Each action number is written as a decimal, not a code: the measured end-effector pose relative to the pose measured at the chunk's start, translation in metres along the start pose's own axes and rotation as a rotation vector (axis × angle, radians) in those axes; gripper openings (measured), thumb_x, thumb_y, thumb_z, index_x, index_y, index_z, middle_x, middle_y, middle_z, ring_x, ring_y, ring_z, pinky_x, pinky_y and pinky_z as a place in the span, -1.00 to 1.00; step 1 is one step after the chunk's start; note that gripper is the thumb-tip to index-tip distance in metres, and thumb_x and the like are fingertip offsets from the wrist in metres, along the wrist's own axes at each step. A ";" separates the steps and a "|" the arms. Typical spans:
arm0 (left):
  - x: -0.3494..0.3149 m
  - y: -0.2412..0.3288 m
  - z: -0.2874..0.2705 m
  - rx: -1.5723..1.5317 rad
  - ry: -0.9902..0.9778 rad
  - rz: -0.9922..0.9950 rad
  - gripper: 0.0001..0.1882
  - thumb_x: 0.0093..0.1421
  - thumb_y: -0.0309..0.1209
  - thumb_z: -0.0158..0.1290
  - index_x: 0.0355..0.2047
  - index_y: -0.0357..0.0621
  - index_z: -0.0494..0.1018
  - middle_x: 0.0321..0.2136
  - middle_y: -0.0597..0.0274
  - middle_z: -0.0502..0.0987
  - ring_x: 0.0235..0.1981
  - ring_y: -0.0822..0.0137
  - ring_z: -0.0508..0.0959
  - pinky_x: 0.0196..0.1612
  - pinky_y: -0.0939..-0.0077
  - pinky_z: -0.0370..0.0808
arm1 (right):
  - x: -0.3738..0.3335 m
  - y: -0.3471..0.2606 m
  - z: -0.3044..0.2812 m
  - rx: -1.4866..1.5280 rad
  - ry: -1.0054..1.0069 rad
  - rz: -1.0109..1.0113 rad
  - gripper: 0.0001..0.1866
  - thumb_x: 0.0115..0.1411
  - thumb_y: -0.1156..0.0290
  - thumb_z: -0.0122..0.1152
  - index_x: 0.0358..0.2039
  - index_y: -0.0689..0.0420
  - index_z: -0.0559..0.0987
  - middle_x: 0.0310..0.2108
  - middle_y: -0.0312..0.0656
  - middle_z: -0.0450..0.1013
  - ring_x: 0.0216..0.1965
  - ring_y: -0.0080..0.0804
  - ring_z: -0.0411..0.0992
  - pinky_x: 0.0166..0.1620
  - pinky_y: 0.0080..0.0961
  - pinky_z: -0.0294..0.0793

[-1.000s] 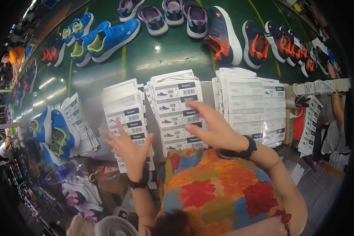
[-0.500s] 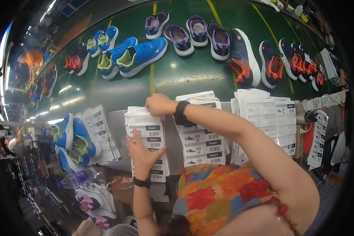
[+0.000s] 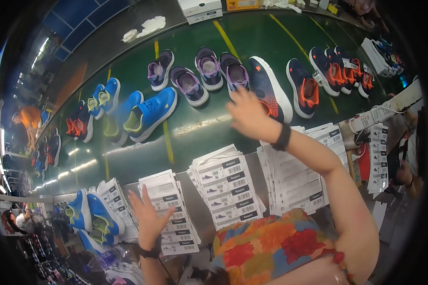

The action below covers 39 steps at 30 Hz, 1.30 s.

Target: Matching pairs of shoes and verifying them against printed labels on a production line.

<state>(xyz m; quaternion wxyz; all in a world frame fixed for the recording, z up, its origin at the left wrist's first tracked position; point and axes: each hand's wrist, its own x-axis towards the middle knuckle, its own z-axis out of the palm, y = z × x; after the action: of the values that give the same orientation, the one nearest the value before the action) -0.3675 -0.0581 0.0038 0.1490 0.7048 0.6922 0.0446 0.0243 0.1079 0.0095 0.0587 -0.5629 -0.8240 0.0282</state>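
My left hand (image 3: 148, 216) has its fingers spread beside a stack of white label sheets (image 3: 174, 216), the thumb over the sheets' edge. My right hand (image 3: 253, 116) reaches out over the green conveyor, slightly blurred, fingers stretched out. It holds nothing that I can see. Its fingertips overlap the toe of a navy shoe with purple lining (image 3: 234, 71); whether they touch it I cannot tell. Right beside it, a navy and orange shoe (image 3: 273, 88) lies tipped on its side, partly covered by the hand. A second stack of label sheets (image 3: 226, 187) lies below the right hand.
Blue shoes (image 3: 152, 114) and more navy and orange shoes (image 3: 302, 88) stand on the green conveyor (image 3: 199, 137). Further label sheets (image 3: 299, 175) lie at the right. Blue and lime shoes (image 3: 102, 213) are piled at the left. A white box (image 3: 200, 10) stands beyond the conveyor.
My right hand has left the top edge of the left label stack and moved right, over the conveyor. The left hand stays by that stack, fingers spread. The whole view has shifted.
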 end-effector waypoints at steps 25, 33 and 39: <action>0.388 0.051 -0.013 0.351 0.581 0.555 -0.21 0.04 -0.36 0.21 0.31 0.14 0.19 0.32 0.09 0.14 0.32 -0.12 0.13 0.17 -0.38 0.16 | 0.056 0.099 0.032 -0.071 0.083 0.052 -0.26 0.03 0.34 0.35 0.20 0.18 0.25 -0.34 -0.06 0.51 -0.23 -0.07 0.47 -0.15 -0.22 0.38; 0.422 0.100 0.008 0.569 0.260 0.542 -0.38 0.06 -0.48 0.11 0.17 0.07 0.26 -0.05 0.06 0.48 0.06 -0.03 0.43 0.06 -0.44 0.21 | 0.107 0.116 0.046 0.178 0.125 0.068 -0.28 0.06 0.31 0.34 0.23 -0.02 0.29 -0.34 0.05 0.52 -0.26 0.04 0.52 -0.16 -0.10 0.47; 0.318 0.178 0.035 0.170 -0.029 0.562 -0.24 -0.02 0.19 0.22 0.05 -0.09 0.47 -0.11 -0.27 0.54 -0.07 -0.11 0.54 -0.04 -0.03 0.45 | 0.125 0.111 0.029 0.197 -0.103 0.234 -0.22 -0.07 -0.24 0.35 0.05 0.04 0.51 -0.13 0.13 0.49 -0.07 0.06 0.48 -0.05 -0.14 0.47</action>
<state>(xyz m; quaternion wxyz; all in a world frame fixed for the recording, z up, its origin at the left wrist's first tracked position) -0.1743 0.2521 -0.0273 0.0813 0.8793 0.4690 0.0158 0.0785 0.2655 -0.0241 0.0676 -0.6443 -0.7480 0.1442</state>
